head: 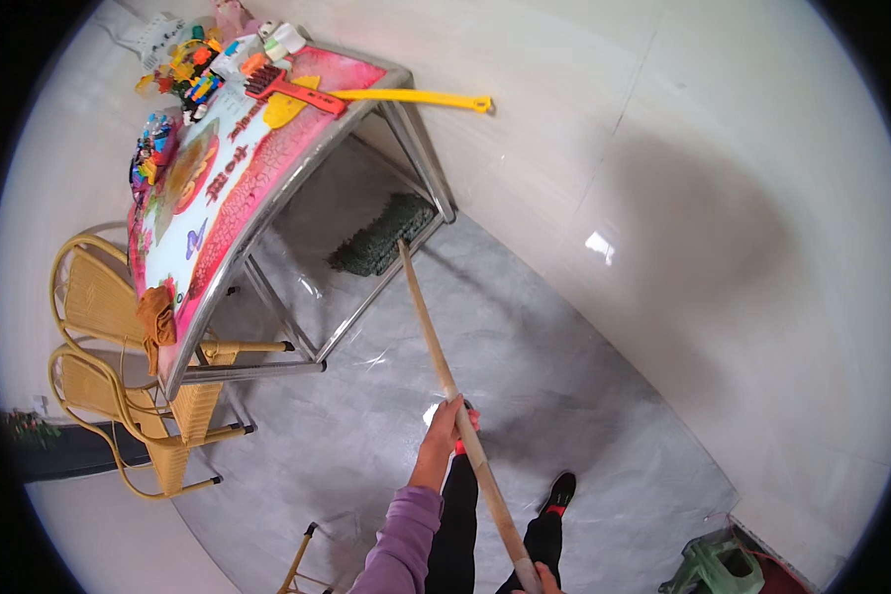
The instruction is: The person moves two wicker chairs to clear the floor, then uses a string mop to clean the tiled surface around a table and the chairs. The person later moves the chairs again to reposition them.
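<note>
A long wooden handle [425, 315] runs up from the bottom of the picture to a dark green mop or broom head [382, 234]. That head rests on the grey floor [386, 438] under the table, by its lower metal bar. My left hand [445, 427] grips the handle about halfway along. Lower down, my right hand [542, 581] holds it near its end, partly cut off by the picture's bottom edge.
A metal-framed table [193, 260] bears toys, a red brush [297, 90], a yellow fly swatter [416, 96] and a brown cloth [156, 319]. Wicker chairs [104, 293] stand beside it. A white wall [676, 185] bounds the right. A green plastic bag [702, 568] lies lower right.
</note>
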`<move>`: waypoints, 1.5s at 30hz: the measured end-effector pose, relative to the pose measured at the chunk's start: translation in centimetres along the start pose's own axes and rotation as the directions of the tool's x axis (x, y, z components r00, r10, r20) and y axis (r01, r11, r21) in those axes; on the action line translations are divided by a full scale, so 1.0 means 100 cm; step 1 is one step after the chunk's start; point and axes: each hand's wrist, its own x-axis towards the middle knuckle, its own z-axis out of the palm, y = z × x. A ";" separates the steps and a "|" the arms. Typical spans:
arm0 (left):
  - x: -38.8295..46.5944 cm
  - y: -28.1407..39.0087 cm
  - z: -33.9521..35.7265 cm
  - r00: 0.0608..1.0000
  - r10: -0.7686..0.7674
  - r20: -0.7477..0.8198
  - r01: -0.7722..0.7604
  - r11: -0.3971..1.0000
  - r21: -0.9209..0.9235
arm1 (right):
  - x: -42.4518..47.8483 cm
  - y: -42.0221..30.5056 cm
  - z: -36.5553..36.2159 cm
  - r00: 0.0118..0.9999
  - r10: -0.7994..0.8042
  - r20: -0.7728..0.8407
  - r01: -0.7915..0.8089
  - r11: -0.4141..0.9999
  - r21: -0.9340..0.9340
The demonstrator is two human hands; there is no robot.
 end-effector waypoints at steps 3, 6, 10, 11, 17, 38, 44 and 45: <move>0.000 0.028 0.006 0.991 -0.007 0.135 0.007 1.000 0.002 | 0.012 -0.014 -0.007 0.992 -0.124 -0.013 0.125 0.990 0.064; 0.008 0.046 0.004 0.985 0.059 0.161 -0.048 0.996 -0.071 | 0.042 -0.037 -0.018 0.967 -0.241 -0.084 0.240 0.971 -0.016; 0.013 0.033 -0.031 0.988 0.100 0.115 -0.098 0.995 -0.024 | 0.123 -0.080 -0.041 0.930 -0.348 -0.122 0.346 0.938 -0.031; 0.011 0.023 -0.049 0.996 0.047 0.075 -0.043 0.998 -0.047 | 0.149 -0.090 -0.038 0.906 -0.403 -0.132 0.395 0.915 -0.087; -0.027 -0.056 -0.142 0.965 -0.256 -0.051 0.248 0.959 -0.135 | 0.317 -0.186 -0.010 0.940 -0.335 0.064 0.329 0.940 0.092; -0.036 -0.032 -0.023 0.979 -0.088 0.184 0.131 0.963 -0.235 | 0.201 -0.013 0.036 0.776 -0.611 -0.156 0.589 0.791 -0.168; -0.029 -0.021 -0.038 0.977 -0.143 0.158 0.192 0.913 -0.361 | 0.157 -0.035 0.043 0.988 -0.153 0.027 0.135 0.930 0.341; -0.025 -0.025 -0.051 0.978 -0.162 0.133 0.198 0.924 -0.329 | 0.179 -0.047 0.048 0.982 -0.187 0.010 0.173 0.928 0.330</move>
